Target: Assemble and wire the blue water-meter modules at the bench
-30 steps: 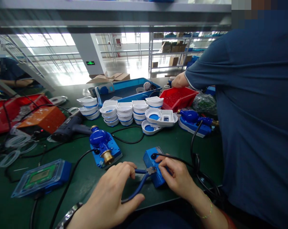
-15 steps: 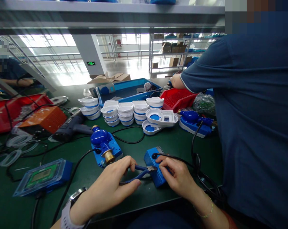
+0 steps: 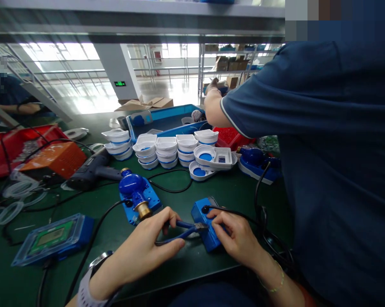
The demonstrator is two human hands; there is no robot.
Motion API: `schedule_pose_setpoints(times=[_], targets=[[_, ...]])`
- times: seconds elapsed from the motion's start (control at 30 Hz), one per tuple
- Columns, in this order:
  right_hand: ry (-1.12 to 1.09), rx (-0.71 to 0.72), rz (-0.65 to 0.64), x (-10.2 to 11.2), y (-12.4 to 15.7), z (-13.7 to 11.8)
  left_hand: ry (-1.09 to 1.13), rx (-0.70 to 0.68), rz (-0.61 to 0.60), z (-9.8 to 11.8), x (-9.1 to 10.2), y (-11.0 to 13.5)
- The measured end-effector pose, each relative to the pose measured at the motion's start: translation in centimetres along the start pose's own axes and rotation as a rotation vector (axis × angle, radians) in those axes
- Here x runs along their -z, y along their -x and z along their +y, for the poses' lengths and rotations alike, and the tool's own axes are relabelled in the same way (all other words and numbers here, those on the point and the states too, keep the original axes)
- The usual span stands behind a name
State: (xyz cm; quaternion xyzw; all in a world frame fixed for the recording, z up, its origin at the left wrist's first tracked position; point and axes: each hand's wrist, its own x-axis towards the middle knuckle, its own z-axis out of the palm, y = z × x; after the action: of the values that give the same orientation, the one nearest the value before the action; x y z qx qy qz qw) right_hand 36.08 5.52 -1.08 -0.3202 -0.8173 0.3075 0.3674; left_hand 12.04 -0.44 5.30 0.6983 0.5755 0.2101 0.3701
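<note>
My left hand [image 3: 147,247] is wrapped around a pair of blue-handled cutting pliers [image 3: 199,226], whose metal jaws reach the face of a small blue plastic housing [image 3: 213,244]. My right hand [image 3: 239,236] grips that housing from the right, fingers bent against its top and side; whether a small piece is pinched between the fingertips is hidden. A black cable [image 3: 232,212] leaves a round gland on the housing and runs right, over my right fingers. Just beyond my left hand lies a blue meter body with brass ends [image 3: 133,187] on a blue base.
Stacked white-and-blue covers [image 3: 167,147] stand behind, before a blue tray [image 3: 160,123]. At left lie a clear-lidded display box [image 3: 53,236], a heat gun [image 3: 90,170] and an orange box [image 3: 56,160]. A co-worker's arm [image 3: 240,108] reaches across at right, above a red bin [image 3: 231,137].
The co-worker's arm has moved left and farther over the bins. My hands, the pliers and the housing hold nearly the same position; the view has shifted slightly.
</note>
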Motion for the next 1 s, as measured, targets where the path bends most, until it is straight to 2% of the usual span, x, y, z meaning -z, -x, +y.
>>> schedule_pose_setpoints(times=[0.23, 0.53, 0.67, 0.87, 1.0], targets=[[-0.005, 0.006, 0.004, 0.0, 0.0, 0.2, -0.145, -0.114, 0.063, -0.4, -0.5, 0.5], [0.004, 0.011, 0.004, 0.1, 0.0, 0.2, -0.482, -0.236, 0.239, 1.6, -1.9, 1.5], [-0.002, 0.016, 0.01, 0.1, 0.0, 0.1, -0.562, -0.302, 0.294, 2.3, -2.2, 1.5], [0.002, 0.011, -0.004, 0.2, -0.1, -0.1, -0.655, -0.32, 0.293, 3.3, -2.4, 1.4], [0.007, 0.017, -0.008, 0.3, 0.0, -0.2, -0.711, -0.289, 0.24, 4.1, -2.4, 1.3]])
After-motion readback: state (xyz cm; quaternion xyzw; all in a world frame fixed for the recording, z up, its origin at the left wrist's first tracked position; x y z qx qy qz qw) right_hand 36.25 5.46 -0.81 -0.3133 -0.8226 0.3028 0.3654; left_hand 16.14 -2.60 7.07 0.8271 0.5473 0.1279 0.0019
